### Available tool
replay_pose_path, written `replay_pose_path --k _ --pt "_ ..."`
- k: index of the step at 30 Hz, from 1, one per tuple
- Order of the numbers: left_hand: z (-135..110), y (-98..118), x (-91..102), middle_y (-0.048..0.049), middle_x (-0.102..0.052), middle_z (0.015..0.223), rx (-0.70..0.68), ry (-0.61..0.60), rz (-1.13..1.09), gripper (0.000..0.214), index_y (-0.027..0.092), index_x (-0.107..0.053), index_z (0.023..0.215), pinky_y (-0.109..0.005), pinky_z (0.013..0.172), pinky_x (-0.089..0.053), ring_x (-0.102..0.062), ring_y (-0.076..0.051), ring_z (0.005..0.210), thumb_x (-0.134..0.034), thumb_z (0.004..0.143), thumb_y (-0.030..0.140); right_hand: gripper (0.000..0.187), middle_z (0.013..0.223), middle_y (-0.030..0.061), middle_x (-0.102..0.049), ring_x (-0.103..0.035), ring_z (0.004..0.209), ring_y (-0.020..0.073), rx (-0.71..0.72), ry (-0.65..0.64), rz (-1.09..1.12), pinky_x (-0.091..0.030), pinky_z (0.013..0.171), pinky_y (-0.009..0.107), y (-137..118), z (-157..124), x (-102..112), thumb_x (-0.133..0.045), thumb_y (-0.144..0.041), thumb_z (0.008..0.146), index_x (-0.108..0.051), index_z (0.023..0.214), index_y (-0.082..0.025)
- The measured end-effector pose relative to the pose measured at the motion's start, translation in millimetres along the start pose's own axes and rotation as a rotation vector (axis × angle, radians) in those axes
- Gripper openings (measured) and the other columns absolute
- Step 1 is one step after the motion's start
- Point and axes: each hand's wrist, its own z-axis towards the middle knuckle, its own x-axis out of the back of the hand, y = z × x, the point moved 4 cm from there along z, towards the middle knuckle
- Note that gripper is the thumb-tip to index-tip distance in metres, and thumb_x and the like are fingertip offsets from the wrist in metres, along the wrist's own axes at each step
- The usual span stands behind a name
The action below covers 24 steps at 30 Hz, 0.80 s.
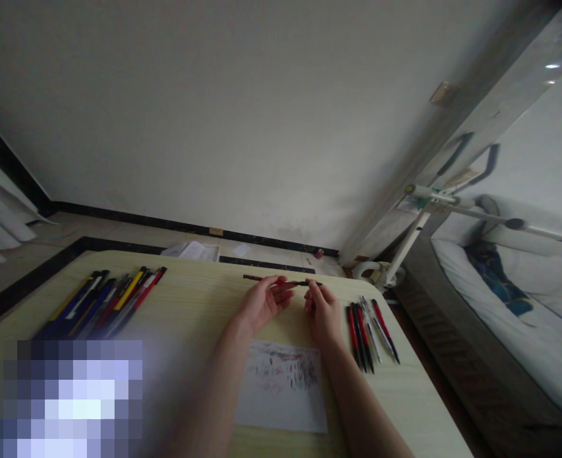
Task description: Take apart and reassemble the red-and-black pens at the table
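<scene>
A slim red and black pen (pixel 252 277) is held level above the far part of the table, lying crosswise in front of me. Around its red barrel, the thumb and fingers of my left hand (pixel 268 300) are loosely closed. My right hand (pixel 323 308) pinches the black end on the right between thumb and fingertips. Below both hands lies a white sheet of paper (pixel 281 404) covered in short dark and red pen strokes. Close to my right wrist, several red, black and clear pens (pixel 359 334) rest side by side.
On the left of the light wooden table (pixel 204 280) lies a group of several blue, yellow, red and black pens (pixel 111 299). Behind the table, papers in a box (pixel 195 251) sit low near the wall. A white exercise machine (pixel 407 245) and a sofa (pixel 514 273) stand right.
</scene>
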Motion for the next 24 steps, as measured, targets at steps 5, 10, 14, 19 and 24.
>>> replay_pose_path --k 5,10,14,19,24 --pt "-0.3 2.8 -1.1 -0.0089 -0.068 0.08 -0.02 0.036 -0.035 0.01 0.012 -0.057 0.083 -0.025 0.056 -0.049 -0.061 -0.014 0.058 -0.053 0.077 0.019 0.029 0.046 -0.0058 -0.044 -0.035 0.038 0.0052 -0.003 0.004 0.014 -0.021 0.037 0.019 2.8 1.3 1.5 -0.06 -0.042 0.073 -0.053 0.061 -0.016" --pt "-0.4 2.7 -1.1 -0.0078 -0.068 0.077 -0.021 0.046 -0.045 0.01 0.012 -0.058 0.083 -0.025 0.054 -0.048 -0.061 -0.013 0.057 -0.053 0.077 0.018 0.029 0.048 -0.0053 -0.046 -0.035 0.037 0.0051 -0.002 -0.001 0.017 -0.022 0.036 0.02 2.9 1.3 1.5 -0.061 -0.043 0.071 -0.053 0.061 -0.016" --pt "0.0 1.6 -0.7 -0.0099 -0.068 0.083 -0.008 0.013 -0.037 0.011 0.013 -0.058 0.085 -0.027 0.058 -0.049 -0.063 -0.015 0.063 -0.053 0.077 0.02 0.029 0.047 -0.0056 -0.046 -0.036 0.037 0.0053 0.008 -0.001 0.006 -0.023 0.037 0.02 1.2 0.8 1.3 -0.061 -0.043 0.071 -0.055 0.062 -0.016" --pt "0.9 1.0 0.5 -0.0101 -0.068 0.081 -0.016 0.005 -0.041 0.01 0.013 -0.057 0.083 -0.027 0.06 -0.05 -0.063 -0.016 0.064 -0.052 0.078 0.02 0.032 0.044 -0.0058 -0.044 -0.035 0.036 0.0057 0.004 0.003 -0.008 -0.022 0.036 0.02 0.9 0.8 1.0 -0.06 -0.044 0.071 -0.053 0.059 -0.016" --pt "1.7 1.1 0.5 -0.0109 -0.068 0.083 -0.032 0.003 -0.066 0.008 0.012 -0.056 0.082 -0.029 0.068 -0.051 -0.065 -0.018 0.074 -0.052 0.078 0.019 0.031 0.046 -0.005 -0.044 -0.035 0.037 0.0053 0.005 -0.003 -0.019 -0.023 0.036 0.02 2.3 1.3 1.6 -0.06 -0.044 0.072 -0.053 0.06 -0.016"
